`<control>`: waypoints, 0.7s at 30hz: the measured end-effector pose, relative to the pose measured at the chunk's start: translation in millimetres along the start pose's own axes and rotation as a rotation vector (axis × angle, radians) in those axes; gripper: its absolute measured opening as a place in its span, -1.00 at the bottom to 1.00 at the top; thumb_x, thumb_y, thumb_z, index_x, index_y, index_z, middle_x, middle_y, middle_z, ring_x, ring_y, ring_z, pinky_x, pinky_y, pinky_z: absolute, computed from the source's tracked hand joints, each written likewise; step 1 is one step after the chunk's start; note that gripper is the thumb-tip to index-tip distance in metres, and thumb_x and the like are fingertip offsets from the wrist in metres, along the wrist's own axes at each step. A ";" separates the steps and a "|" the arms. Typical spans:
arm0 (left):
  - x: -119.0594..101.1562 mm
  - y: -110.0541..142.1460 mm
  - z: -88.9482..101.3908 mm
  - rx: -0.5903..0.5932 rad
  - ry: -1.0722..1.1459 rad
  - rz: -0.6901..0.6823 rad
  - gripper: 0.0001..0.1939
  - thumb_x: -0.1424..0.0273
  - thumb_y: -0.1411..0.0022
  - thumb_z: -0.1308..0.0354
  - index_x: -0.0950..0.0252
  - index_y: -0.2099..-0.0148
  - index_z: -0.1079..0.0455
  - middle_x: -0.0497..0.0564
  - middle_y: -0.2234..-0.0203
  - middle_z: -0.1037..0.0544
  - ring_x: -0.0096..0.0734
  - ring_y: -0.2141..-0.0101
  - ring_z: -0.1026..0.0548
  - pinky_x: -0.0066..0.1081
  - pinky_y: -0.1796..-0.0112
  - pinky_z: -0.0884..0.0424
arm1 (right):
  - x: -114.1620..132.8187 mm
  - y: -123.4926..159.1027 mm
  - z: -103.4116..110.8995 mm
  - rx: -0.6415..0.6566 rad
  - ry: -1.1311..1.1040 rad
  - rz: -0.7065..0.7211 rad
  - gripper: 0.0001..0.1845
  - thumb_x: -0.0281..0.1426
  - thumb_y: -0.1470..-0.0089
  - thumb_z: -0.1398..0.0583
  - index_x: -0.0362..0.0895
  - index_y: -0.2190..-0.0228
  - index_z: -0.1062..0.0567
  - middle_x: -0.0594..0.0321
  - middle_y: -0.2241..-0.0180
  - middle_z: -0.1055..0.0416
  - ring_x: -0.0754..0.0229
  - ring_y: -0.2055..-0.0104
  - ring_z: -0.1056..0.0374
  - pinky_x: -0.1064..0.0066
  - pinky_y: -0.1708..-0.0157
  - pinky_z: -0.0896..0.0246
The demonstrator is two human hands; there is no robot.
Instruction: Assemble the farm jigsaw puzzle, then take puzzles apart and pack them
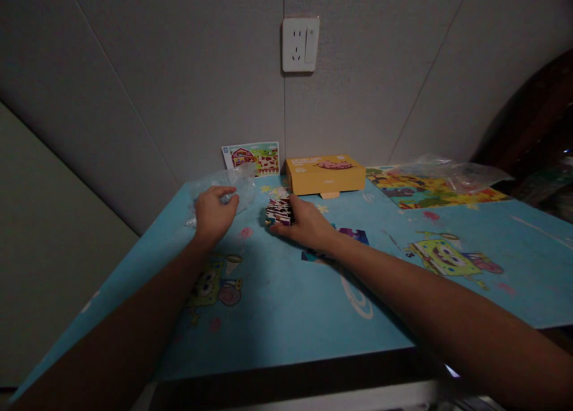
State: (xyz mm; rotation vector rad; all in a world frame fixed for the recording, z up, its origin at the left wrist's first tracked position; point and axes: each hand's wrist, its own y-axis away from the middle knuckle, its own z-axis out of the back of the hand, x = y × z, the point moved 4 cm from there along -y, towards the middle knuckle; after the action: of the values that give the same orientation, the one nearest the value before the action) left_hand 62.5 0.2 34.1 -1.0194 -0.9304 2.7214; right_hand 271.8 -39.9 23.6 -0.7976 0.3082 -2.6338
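Note:
My right hand (308, 221) grips a stack of jigsaw puzzle pieces (279, 211) near the middle of the table, thumb on the near side and fingers behind. Under and beside that wrist lie joined purple and teal puzzle pieces (354, 234), partly hidden by my forearm. To the left, my left hand (215, 212) rests at a clear plastic bag (244, 181), its thumb and index finger apart with nothing between them. The other fingers of that hand are mostly hidden.
A yellow puzzle box (326, 175) stands at the back by the wall. Left of it leans a farm picture card (255, 159). An orange and green puzzle (403, 190) lies at the right, with another plastic bag (465, 177) over it. A cartoon-print blue cloth (277, 315) covers the table.

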 end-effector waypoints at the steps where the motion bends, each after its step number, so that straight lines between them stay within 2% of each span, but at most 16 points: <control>1: -3.8 1.1 2.6 -0.013 0.039 -0.012 -0.78 0.35 -0.08 -0.10 0.31 0.27 -0.52 0.12 0.28 -0.58 -0.14 0.23 -0.49 -0.14 0.12 -0.36 | -0.9 -0.6 2.5 -0.042 -0.020 -0.015 -0.50 -0.13 0.06 -0.26 -0.19 0.18 -0.31 0.03 0.25 -0.44 0.06 0.28 -0.34 0.30 0.35 -0.17; 5: -21.9 10.4 4.7 0.044 0.164 -0.177 -0.82 0.34 -0.14 -0.08 0.29 0.32 -0.48 0.01 0.39 -0.55 -0.33 0.35 -0.45 -0.32 0.25 -0.37 | -1.1 -1.8 10.3 -0.192 -0.062 0.018 -0.53 -0.15 0.07 -0.26 -0.16 0.21 -0.29 0.06 0.24 -0.42 0.07 0.26 -0.33 0.29 0.33 -0.18; 7: -29.1 15.7 3.7 0.080 0.207 -0.260 -0.84 0.34 -0.15 -0.10 0.29 0.26 -0.43 -0.01 0.38 -0.52 -0.37 0.35 -0.43 -0.35 0.24 -0.36 | 1.1 -1.5 12.5 -0.236 -0.080 0.068 -0.55 -0.16 0.07 -0.26 -0.14 0.21 -0.29 0.07 0.23 -0.41 0.07 0.24 -0.33 0.28 0.30 -0.20; 10: -35.4 20.0 4.2 0.087 0.247 -0.305 -0.72 0.31 -0.15 -0.15 0.29 0.09 -0.34 -0.03 0.36 -0.46 -0.38 0.33 -0.41 -0.36 0.23 -0.36 | 6.0 -0.2 15.7 -0.277 -0.114 0.139 -0.55 -0.18 0.06 -0.26 -0.14 0.19 -0.28 0.08 0.21 -0.40 0.06 0.20 -0.33 0.26 0.25 -0.22; 12: -39.5 20.8 5.6 0.090 0.229 -0.338 -0.69 0.28 -0.15 -0.16 0.27 0.06 -0.33 -0.02 0.34 -0.44 -0.36 0.31 -0.39 -0.35 0.23 -0.35 | 8.0 0.5 18.1 -0.298 -0.135 0.157 -0.52 -0.17 0.05 -0.26 -0.14 0.15 -0.28 0.07 0.19 -0.40 0.06 0.19 -0.34 0.25 0.24 -0.22; 16: -47.9 22.3 9.4 0.098 0.195 -0.422 -0.78 0.28 -0.16 -0.16 0.26 0.16 -0.38 0.01 0.31 -0.42 -0.33 0.26 -0.38 -0.32 0.21 -0.35 | 7.4 1.2 19.6 -0.293 -0.187 0.154 -0.46 -0.15 0.06 -0.28 -0.13 0.11 -0.27 0.10 0.20 -0.41 0.08 0.22 -0.35 0.26 0.26 -0.23; 21: -52.4 26.2 12.2 0.102 0.249 -0.442 -0.72 0.33 -0.15 -0.15 0.28 0.08 -0.32 0.01 0.28 -0.42 -0.35 0.28 -0.37 -0.32 0.20 -0.35 | 8.3 2.0 15.3 -0.236 -0.233 0.215 -0.46 -0.17 0.07 -0.29 -0.13 0.11 -0.27 0.13 0.21 -0.42 0.12 0.23 -0.36 0.30 0.27 -0.24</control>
State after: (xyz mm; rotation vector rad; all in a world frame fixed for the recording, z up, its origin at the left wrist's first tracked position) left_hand 98.7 -42.2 56.1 -0.9682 -0.8447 2.1995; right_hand 274.7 -46.6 39.6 -1.0713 0.6114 -2.3045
